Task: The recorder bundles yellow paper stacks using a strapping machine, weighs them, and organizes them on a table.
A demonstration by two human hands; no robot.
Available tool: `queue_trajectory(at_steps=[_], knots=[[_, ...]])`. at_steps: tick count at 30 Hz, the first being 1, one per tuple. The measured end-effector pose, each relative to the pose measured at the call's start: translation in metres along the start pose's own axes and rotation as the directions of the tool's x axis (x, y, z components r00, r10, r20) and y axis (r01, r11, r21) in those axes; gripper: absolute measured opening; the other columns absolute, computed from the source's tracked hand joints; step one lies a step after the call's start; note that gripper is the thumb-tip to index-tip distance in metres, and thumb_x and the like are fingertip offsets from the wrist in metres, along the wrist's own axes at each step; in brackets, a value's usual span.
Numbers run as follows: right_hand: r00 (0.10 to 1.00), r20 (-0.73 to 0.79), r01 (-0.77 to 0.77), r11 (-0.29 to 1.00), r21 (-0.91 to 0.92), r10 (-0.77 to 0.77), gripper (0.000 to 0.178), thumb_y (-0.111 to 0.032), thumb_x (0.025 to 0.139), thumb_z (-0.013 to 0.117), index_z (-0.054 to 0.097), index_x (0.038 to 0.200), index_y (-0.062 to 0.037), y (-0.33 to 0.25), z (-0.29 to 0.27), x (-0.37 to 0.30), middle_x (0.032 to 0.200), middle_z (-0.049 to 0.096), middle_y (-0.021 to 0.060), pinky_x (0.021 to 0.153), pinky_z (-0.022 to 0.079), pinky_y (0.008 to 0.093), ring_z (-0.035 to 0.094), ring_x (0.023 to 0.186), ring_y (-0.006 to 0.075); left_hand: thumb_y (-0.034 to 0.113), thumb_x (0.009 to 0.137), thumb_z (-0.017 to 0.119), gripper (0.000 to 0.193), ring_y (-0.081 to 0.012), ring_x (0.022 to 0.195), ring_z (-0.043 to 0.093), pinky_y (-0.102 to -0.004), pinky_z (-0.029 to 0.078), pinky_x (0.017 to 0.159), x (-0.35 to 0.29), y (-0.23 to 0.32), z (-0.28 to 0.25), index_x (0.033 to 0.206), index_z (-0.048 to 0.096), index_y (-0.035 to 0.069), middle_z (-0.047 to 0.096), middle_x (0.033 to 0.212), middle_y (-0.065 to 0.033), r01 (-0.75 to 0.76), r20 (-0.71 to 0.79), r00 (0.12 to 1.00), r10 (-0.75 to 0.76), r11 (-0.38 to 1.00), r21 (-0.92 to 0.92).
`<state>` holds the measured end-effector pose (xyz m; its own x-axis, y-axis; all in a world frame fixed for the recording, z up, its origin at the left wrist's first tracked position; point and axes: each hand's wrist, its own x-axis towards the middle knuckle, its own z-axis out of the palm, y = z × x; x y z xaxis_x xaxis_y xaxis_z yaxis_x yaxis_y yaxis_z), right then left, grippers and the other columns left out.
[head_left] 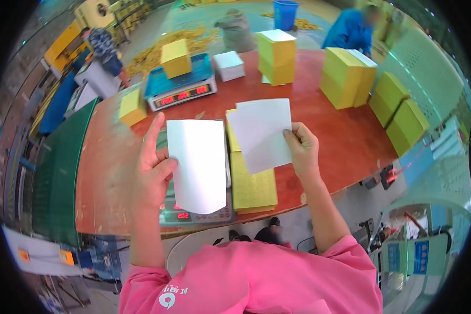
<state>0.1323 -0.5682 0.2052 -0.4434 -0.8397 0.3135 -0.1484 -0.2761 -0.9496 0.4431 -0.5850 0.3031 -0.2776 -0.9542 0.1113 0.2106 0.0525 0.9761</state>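
Note:
In my left hand (154,172) is a white sheet of paper (198,165), pinched at its left edge between thumb and fingers while the index finger points up. My right hand (302,149) grips the right edge of thinner white sheets (260,136), at least two, slightly fanned. Both lots are held up above the table, apart from each other. Beneath the left sheet, partly hidden, is a digital scale (212,215) with a lit red display. A stack of yellow paper (254,186) lies beside it, under the right-hand sheets.
On the red table (345,133) stand a second scale (180,94) bearing a yellow block (176,57), a white stack (229,65) and yellow stacks (276,57) (345,78). A person in blue (349,29) is beyond the far right edge; another person (105,49) stands far left.

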Motion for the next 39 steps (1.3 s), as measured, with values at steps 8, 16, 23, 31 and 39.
queue_trajectory(at_steps=[8, 16, 23, 31, 39], knots=[[0.967, -0.215, -0.226, 0.844, -0.486, 0.135, 0.012, -0.01, 0.088, 0.06, 0.064, 0.089, 0.0012, 0.1, -0.183, 0.041, 0.071, 0.06, 0.0076, 0.061, 0.044, 0.0303, 0.055, 0.066, 0.0137, -0.001, 0.086, 0.058, 0.031, -0.0168, 0.065, 0.059, -0.0292, 0.047, 0.063, 0.089, -0.007, 0.119, 0.117, 0.061, 0.004, 0.06, 0.076, -0.0109, -0.48, 0.334, 0.867, 0.369, 0.445, 0.756], [0.981, -0.136, -0.001, 0.694, -0.72, -0.139, 0.012, -0.015, 0.087, 0.059, 0.055, 0.085, -0.0036, 0.193, -0.287, 0.076, 0.078, 0.061, 0.0182, 0.062, 0.047, 0.0481, 0.061, 0.074, 0.0386, 0.01, 0.086, 0.065, 0.009, -0.0088, 0.073, 0.054, -0.0229, 0.042, 0.065, 0.269, -0.041, 0.309, 0.091, 0.065, 0.003, 0.062, 0.081, -0.0003, -0.192, 0.434, 0.9, 0.034, 0.926, 0.326], [0.975, -0.111, 0.068, 0.736, -0.673, -0.191, 0.008, -0.012, 0.089, 0.058, 0.055, 0.084, -0.0056, 0.186, -0.284, 0.077, 0.079, 0.062, 0.0152, 0.06, 0.048, 0.0449, 0.061, 0.071, 0.035, 0.0, 0.083, 0.068, 0.012, -0.0111, 0.064, 0.055, -0.0238, 0.046, 0.053, 0.443, -0.133, 0.444, 0.089, 0.06, 0.007, 0.061, 0.077, -0.0011, 0.192, 0.302, 0.933, -0.194, 0.981, 0.034], [0.975, -0.171, 0.021, 0.828, -0.56, -0.14, 0.003, -0.006, 0.089, 0.059, 0.057, 0.089, -0.0039, 0.18, -0.291, 0.082, 0.078, 0.062, 0.0141, 0.058, 0.048, 0.0417, 0.062, 0.069, 0.033, -0.003, 0.079, 0.065, 0.018, -0.015, 0.057, 0.058, -0.0279, 0.048, 0.045, 0.498, -0.193, 0.489, 0.097, 0.061, 0.0, 0.061, 0.074, -0.0074, 0.141, 0.177, 0.96, -0.215, 0.924, 0.355], [0.969, -0.246, -0.081, 0.911, -0.405, -0.023, 0.005, -0.002, 0.09, 0.058, 0.059, 0.095, -0.0025, 0.177, -0.296, 0.079, 0.079, 0.062, 0.0144, 0.06, 0.049, 0.0364, 0.062, 0.068, 0.0304, -0.002, 0.075, 0.064, 0.051, -0.0162, 0.058, 0.061, -0.0297, 0.05, 0.047, 0.492, -0.201, 0.497, 0.126, 0.056, -0.005, 0.066, 0.085, -0.0125, -0.025, 0.105, 0.994, -0.04, 0.832, 0.554]])
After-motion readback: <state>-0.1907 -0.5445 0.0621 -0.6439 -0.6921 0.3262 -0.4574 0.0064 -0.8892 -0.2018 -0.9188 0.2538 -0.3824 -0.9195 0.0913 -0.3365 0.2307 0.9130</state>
